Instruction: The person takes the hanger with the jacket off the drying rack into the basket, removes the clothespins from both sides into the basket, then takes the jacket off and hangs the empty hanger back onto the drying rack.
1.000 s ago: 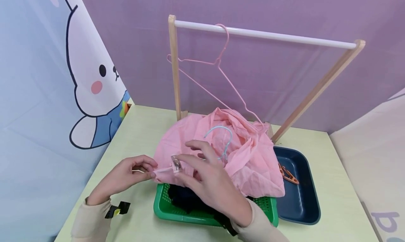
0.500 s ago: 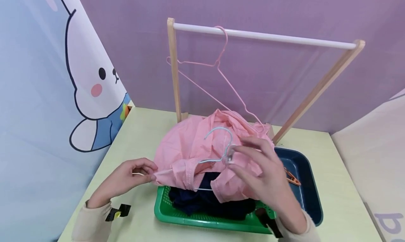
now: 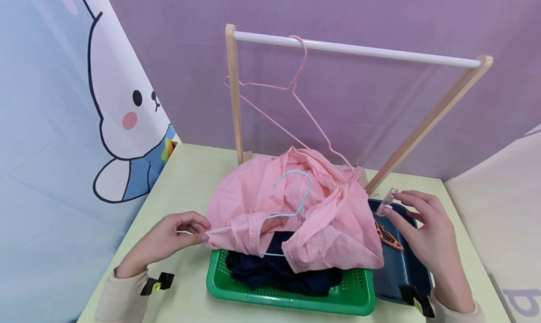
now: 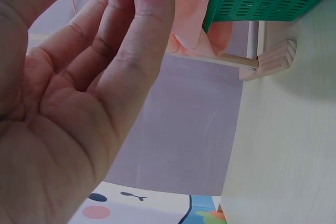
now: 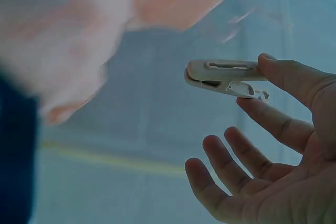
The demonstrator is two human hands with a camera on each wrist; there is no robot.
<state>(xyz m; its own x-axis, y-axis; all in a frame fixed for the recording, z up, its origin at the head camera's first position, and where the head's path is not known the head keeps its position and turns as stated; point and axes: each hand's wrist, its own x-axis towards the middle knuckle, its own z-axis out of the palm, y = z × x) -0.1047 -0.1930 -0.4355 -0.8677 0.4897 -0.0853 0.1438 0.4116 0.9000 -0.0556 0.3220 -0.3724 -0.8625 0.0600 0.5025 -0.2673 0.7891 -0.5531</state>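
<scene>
My left hand pinches the left edge of a pink zip jacket between thumb and fingers. The jacket is draped over a green basket, and the hook of a light blue hanger comes out at its neck; most of that hanger is hidden. Right of the jacket, over a dark blue tray, my right hand holds a pale clothespin between thumb and index finger. The other fingers are spread away from it in the right wrist view. Its jaws look closed, with no cloth between them.
A pink hanger hangs from the white bar of a wooden-legged rack behind the basket. Dark navy cloth lies in the basket under the jacket. Orange clothespins lie in the tray. A purple wall closes off the back.
My right hand has moved right with the clothespin, from the jacket's left front across the neck to over the tray. The left hand keeps its pinch on the jacket in the same place.
</scene>
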